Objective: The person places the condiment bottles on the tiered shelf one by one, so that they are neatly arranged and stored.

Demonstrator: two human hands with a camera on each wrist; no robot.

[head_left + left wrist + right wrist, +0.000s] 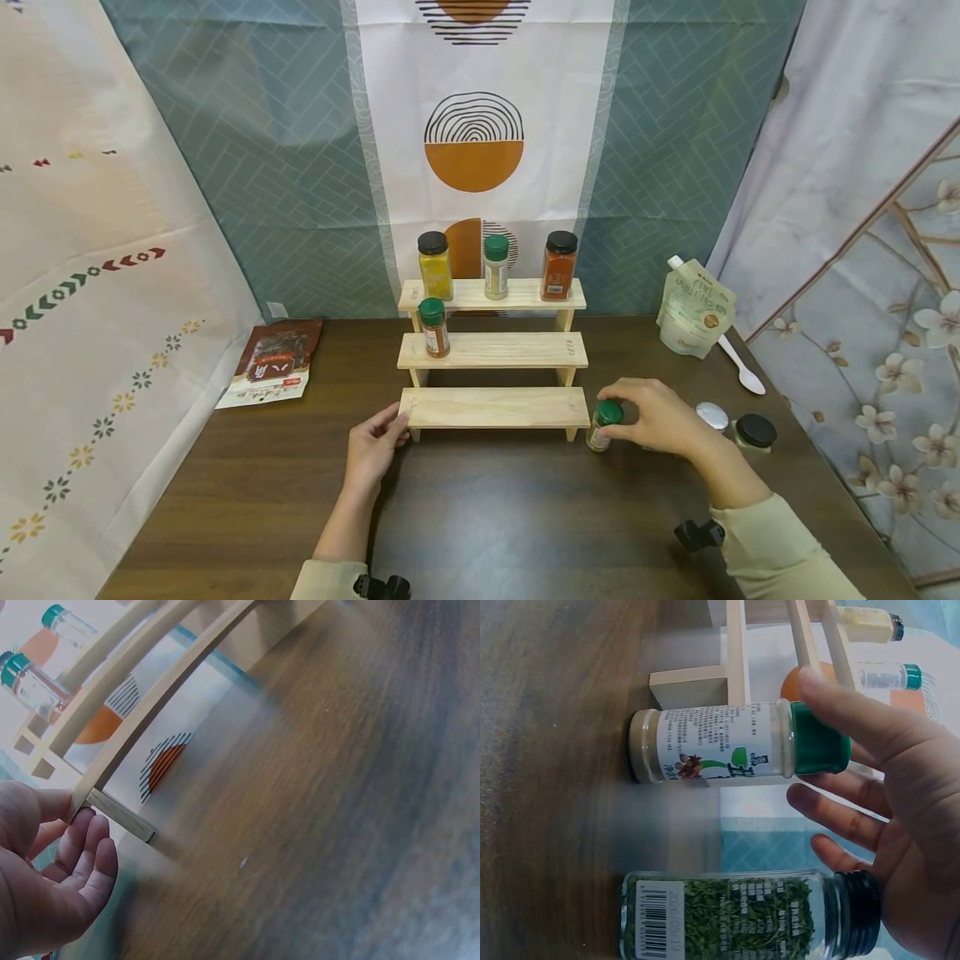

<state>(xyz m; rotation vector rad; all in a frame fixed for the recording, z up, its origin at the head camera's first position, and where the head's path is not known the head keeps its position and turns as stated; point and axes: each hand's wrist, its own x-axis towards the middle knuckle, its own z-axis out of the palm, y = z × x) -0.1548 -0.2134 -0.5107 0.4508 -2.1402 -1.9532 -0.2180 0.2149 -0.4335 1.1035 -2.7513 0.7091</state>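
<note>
A three-tier wooden rack (493, 407) stands on the table. Its bottom step's left end is pinched by the left hand (372, 446), thumb on top; the left wrist view shows this hand (56, 866) at the step's corner (84, 787). Just right of the rack, the right hand (652, 417) holds a green-capped jar (597, 438) by its cap, thumb and finger on either side. In the right wrist view this hand (907, 795) grips the upright jar (720, 742) near the rack's end. A red-brown jar (437, 341) stands on the middle step.
On the top step stand a yellow jar (436, 277), a green-capped jar (496, 277) and an orange-red jar (557, 277). At right are a black-lidded jar (755, 432), white lid (712, 415), pouch (696, 310) and spoon (748, 379). A brown packet (274, 362) lies left.
</note>
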